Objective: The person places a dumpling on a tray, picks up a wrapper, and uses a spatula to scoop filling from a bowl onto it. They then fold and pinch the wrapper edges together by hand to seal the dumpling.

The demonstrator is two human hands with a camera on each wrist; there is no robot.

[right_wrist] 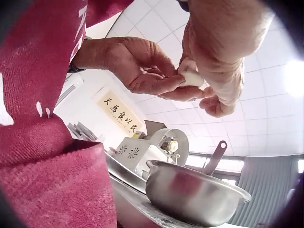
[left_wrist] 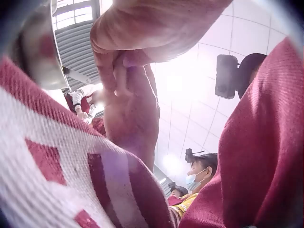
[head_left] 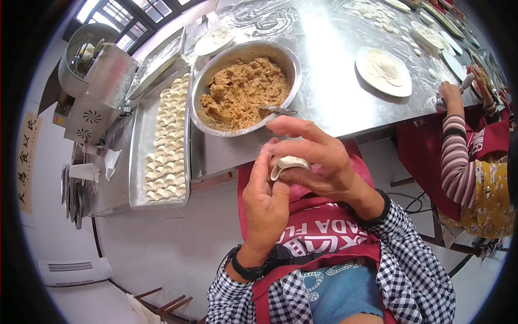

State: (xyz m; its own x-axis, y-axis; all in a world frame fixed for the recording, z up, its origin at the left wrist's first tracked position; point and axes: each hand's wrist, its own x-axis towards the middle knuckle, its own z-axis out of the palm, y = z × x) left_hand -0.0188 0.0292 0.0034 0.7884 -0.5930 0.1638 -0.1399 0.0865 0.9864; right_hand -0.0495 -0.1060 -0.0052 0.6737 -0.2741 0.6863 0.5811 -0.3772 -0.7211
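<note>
A folded dumpling (head_left: 291,163) of pale dough is held between both hands in front of the apron. Its rounded upper edge shows in the head view, and a folded opening faces the left hand. The left hand (head_left: 264,202) pinches its near side, thumb against the dough and fingers extended upward. Around the other side curl the fingers of the right hand (head_left: 324,164), with the thumb along its lower edge. In the right wrist view the dumpling (right_wrist: 191,77) sits between the fingertips of both hands. Fingers cover much of it in the left wrist view.
Just beyond the hands, a metal bowl (head_left: 195,116) holds brown filling and a spoon (head_left: 279,110). Left of it, a tray (head_left: 141,146) carries rows of dumplings. Wrappers (head_left: 386,67) lie on a white plate (head_left: 404,90). Another person (head_left: 458,156) works at the right.
</note>
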